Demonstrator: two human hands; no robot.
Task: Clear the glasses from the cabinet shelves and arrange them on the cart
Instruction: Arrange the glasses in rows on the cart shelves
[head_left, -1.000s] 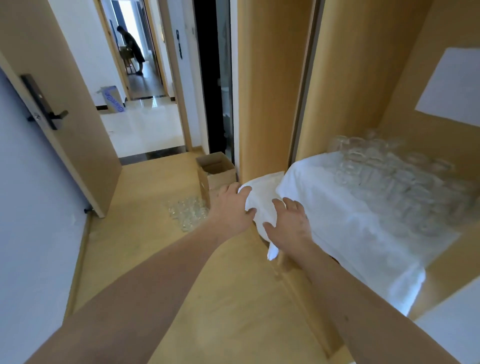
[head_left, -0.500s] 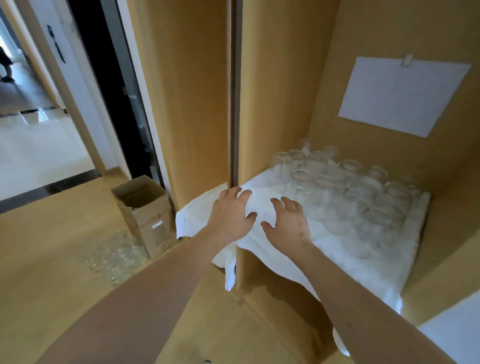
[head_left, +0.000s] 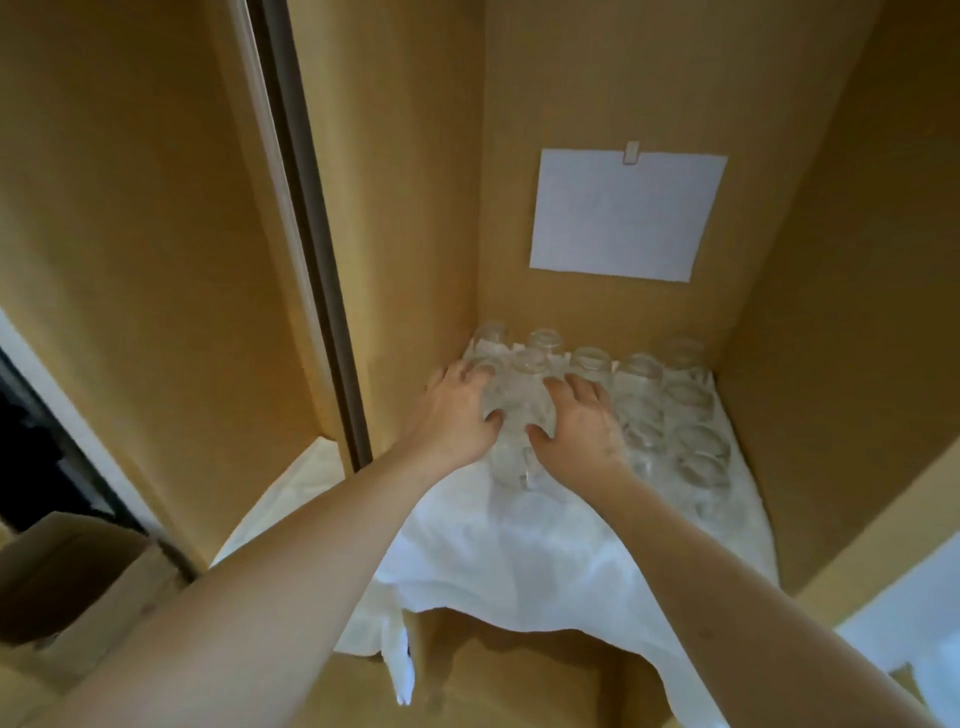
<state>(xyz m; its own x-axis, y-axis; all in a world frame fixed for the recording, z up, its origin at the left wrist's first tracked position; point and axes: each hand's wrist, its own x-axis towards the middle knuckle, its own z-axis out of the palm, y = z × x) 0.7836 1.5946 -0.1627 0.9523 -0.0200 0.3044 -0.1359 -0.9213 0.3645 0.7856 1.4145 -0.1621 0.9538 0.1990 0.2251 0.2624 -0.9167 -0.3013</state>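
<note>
While both hands reach into the cabinet, left hand (head_left: 457, 415) and right hand (head_left: 582, 423) curl around clustered glasses (head_left: 519, 410) on the white cloth (head_left: 519, 551). Grip firmness unclear. Clear glass: likely light, slippery, fragile; best held by the sides.

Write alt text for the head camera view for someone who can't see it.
Two bare hands, left hand and right hand, reach among clear glasses on a white cloth covering a wooden cabinet shelf. A blank white sheet hangs on the back wall.
</note>
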